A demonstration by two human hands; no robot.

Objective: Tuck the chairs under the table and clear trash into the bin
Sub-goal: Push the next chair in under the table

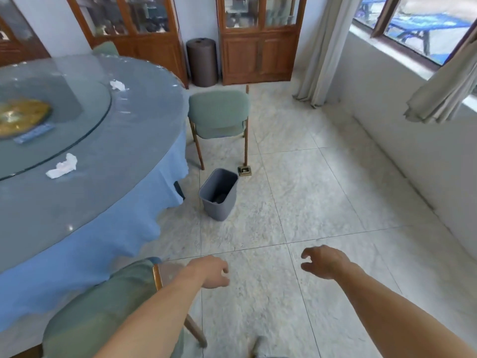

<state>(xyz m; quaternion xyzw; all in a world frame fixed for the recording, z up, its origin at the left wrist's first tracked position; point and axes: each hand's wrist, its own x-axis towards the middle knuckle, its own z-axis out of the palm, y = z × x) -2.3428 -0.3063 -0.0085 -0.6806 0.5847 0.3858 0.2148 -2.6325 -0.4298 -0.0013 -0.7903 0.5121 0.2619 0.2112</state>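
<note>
Nearest to the camera, two bare forearms are stretched forward above the tiled floor (322, 192). The left hand (210, 271) is held palm down with the fingers loosely curled, and nothing is gripped in it. It is seen just beside the upper corner of the near chair (103, 313), but whether the chair is touched cannot be told. The right hand (324, 262) is held over the bare floor, well apart from any object; its fingers are spread and bent like a claw, and nothing is held in it.

The near chair, with green padding and a wooden frame, is placed at the bottom left, and its front part is hidden under the blue tablecloth (124, 228). One wooden leg is seen on the floor behind it.

Further on, a grey bin (219, 195) is standing on the floor beside the hanging edge of the tablecloth. Something dark is seen at its bottom, but it is too blurred to be named. Just behind the bin, a small metal floor plate (244, 171) is set in the tiles.

On the round table (77, 202), which is covered with glass, a crumpled white tissue (63, 167) is lying near the edge of the glass turntable (85, 104). A second tissue (118, 85) is lying further away on the table.

Behind the bin, a second green chair (219, 112) is standing close to the table, its back turned to the camera. At the far wall, wooden cabinets (259, 40) with glass doors are seen, and a dark cylinder (201, 62) is standing between them.
</note>
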